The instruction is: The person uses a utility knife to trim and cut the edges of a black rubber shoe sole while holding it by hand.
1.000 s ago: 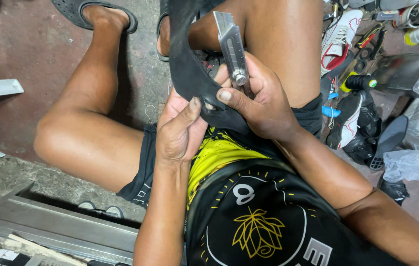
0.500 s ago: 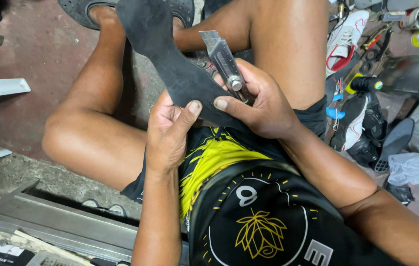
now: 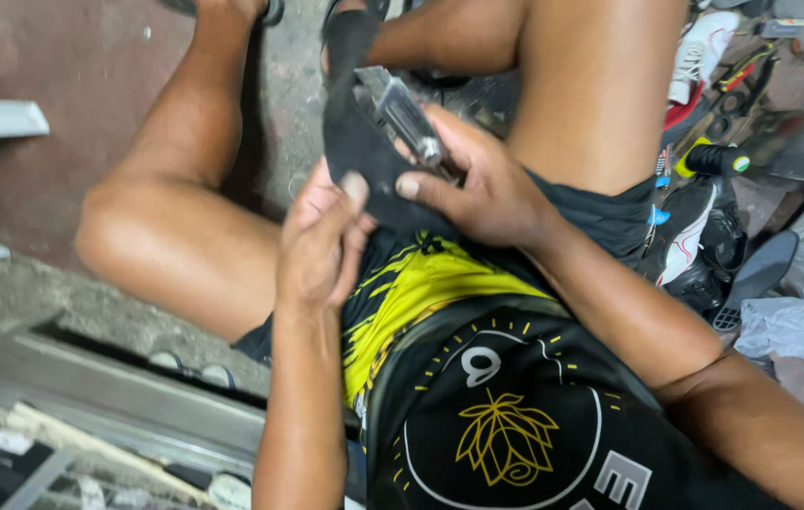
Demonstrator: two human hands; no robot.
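From my feed I look down on a seated person's lap, and the thing in hand is a flat piece of black rubbery sheet point(image 3: 355, 142). It looks matte and dull, fairly thick, with a soft curved outline; its upper end rises toward the top of the view between the two bare knees, and its lower part spreads wider over the lap, just above the yellow-and-black shorts point(image 3: 421, 283). I cannot make out any texture or marking on its surface.

The left hand point(image 3: 321, 241) is closed on the sheet's lower left edge, thumb pressed on the top face, fingers curled behind it. The right hand point(image 3: 477, 184) is clamped around a metal utility knife point(image 3: 406, 113), thumb laid flat on the sheet beside the left thumb. The knife's grey body lies slanted against the sheet's right edge, its tip pointing up and to the left; whether the blade is in the material I cannot tell, as that spot is blurred.

To the right, on the floor, lies a clutter of shoes point(image 3: 694, 236) in black, white and red, a tool with a black and yellow handle point(image 3: 709, 156) and crumpled clear plastic point(image 3: 798, 326). The reddish concrete floor point(image 3: 62, 57) shows at upper left.
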